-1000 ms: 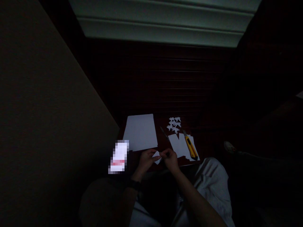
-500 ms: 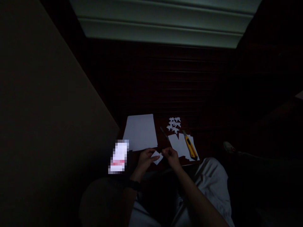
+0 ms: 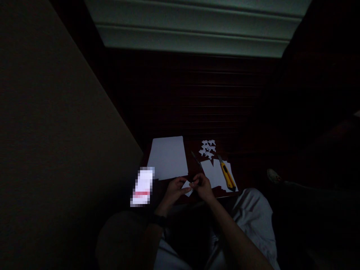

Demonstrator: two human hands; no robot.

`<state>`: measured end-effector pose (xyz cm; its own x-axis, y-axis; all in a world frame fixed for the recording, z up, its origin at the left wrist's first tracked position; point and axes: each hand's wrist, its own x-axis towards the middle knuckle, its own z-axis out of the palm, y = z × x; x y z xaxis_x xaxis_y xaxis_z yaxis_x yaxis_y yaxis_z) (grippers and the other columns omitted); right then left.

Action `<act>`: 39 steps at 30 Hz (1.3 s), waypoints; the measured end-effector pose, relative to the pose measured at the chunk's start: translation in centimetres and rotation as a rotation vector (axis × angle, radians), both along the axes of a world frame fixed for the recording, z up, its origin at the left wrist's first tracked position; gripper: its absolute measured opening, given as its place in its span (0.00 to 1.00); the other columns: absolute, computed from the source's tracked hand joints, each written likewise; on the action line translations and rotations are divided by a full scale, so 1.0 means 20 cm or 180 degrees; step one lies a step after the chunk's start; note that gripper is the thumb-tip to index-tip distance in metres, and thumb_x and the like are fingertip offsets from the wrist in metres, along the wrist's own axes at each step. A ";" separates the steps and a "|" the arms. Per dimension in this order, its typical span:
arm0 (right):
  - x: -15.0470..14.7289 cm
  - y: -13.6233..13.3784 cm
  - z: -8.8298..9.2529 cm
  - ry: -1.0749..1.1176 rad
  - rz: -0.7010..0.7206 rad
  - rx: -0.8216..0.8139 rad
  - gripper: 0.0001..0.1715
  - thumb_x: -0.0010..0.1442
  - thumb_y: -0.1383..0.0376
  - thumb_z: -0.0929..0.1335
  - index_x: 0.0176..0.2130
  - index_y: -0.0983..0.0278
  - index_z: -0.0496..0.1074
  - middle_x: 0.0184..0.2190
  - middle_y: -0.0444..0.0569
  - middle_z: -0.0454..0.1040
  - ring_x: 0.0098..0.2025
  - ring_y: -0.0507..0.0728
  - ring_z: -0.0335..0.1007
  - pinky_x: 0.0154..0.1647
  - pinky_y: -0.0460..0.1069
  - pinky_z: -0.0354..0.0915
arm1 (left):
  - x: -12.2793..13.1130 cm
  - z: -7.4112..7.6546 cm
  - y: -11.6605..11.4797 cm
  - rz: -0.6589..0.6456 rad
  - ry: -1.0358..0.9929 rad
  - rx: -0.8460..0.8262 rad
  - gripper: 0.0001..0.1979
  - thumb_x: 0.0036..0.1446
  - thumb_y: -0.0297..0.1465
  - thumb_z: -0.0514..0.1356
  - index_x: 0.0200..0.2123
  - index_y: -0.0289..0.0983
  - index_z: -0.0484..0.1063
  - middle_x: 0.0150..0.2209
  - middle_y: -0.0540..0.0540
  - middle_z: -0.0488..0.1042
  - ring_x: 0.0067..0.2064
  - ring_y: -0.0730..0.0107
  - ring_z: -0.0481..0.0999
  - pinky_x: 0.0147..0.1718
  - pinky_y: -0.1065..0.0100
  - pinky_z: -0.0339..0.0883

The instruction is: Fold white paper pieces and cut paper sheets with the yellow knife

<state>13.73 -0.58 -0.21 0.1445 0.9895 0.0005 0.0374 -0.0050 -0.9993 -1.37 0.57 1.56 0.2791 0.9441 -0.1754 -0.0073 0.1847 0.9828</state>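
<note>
A small white piece of paper (image 3: pixel 188 184) is held between my two hands near the table's front edge. My left hand (image 3: pixel 176 188) pinches it from the left, thumb on top. My right hand (image 3: pixel 201 184) grips its right side, with fingers closed together and covering part of it. Fine folds in the paper are too dim to make out. Beyond the right hand, white paper pieces (image 3: pixel 209 172) lie on the dark table, and a yellow utility knife (image 3: pixel 227 175) rests on them with its blade pointing away from me.
A stack of white paper sheets (image 3: pixel 168 157) lies at the left of the table. Several small folded paper shapes (image 3: pixel 207 149) sit at the back right, near a thin dark tool (image 3: pixel 196 158). A lit, blurred-out screen (image 3: pixel 142 186) is at the left. Another person's shoe (image 3: pixel 273 175) shows at the right.
My right hand has moved slightly left over the paper, so its fingers now cover more of the right side. The left hand keeps its hold.
</note>
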 end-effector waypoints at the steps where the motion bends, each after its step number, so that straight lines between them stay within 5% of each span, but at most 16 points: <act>1: 0.00 0.00 0.00 0.0019 -0.0020 0.0003 0.13 0.41 0.68 0.68 0.31 0.62 0.63 0.20 0.39 0.64 0.22 0.50 0.61 0.25 0.45 0.60 | 0.00 0.00 0.00 -0.0016 -0.0006 0.0009 0.19 0.36 0.32 0.68 0.34 0.33 0.69 0.26 0.49 0.73 0.26 0.71 0.73 0.24 0.73 0.63; 7: 0.02 0.00 -0.01 0.0297 -0.0038 0.0073 0.15 0.41 0.67 0.69 0.31 0.62 0.61 0.21 0.39 0.64 0.24 0.51 0.62 0.26 0.46 0.61 | 0.00 -0.01 0.00 -0.0108 0.0030 0.0008 0.17 0.39 0.33 0.67 0.34 0.33 0.69 0.27 0.46 0.75 0.27 0.69 0.74 0.26 0.71 0.64; 19: 0.03 -0.02 0.05 -0.0087 0.0423 0.0014 0.13 0.43 0.67 0.69 0.33 0.63 0.67 0.22 0.41 0.68 0.24 0.52 0.65 0.26 0.46 0.62 | 0.01 -0.01 0.00 -0.0076 0.0194 0.0179 0.17 0.34 0.29 0.67 0.31 0.34 0.71 0.20 0.55 0.66 0.22 0.79 0.64 0.20 0.77 0.54; 28: 0.03 -0.01 0.10 -0.0327 0.0747 0.0078 0.15 0.43 0.68 0.68 0.36 0.62 0.69 0.24 0.41 0.70 0.25 0.52 0.66 0.27 0.45 0.62 | 0.03 -0.02 -0.01 0.0088 0.0069 0.0182 0.19 0.34 0.29 0.67 0.33 0.35 0.67 0.22 0.55 0.68 0.22 0.77 0.66 0.20 0.77 0.56; 39: 0.06 -0.01 0.11 -0.0748 0.0495 0.0292 0.12 0.45 0.68 0.68 0.34 0.62 0.68 0.25 0.41 0.68 0.26 0.51 0.64 0.27 0.45 0.59 | 0.01 -0.03 0.00 0.0010 0.0142 0.0124 0.19 0.34 0.32 0.68 0.32 0.35 0.66 0.20 0.54 0.69 0.22 0.74 0.70 0.21 0.75 0.59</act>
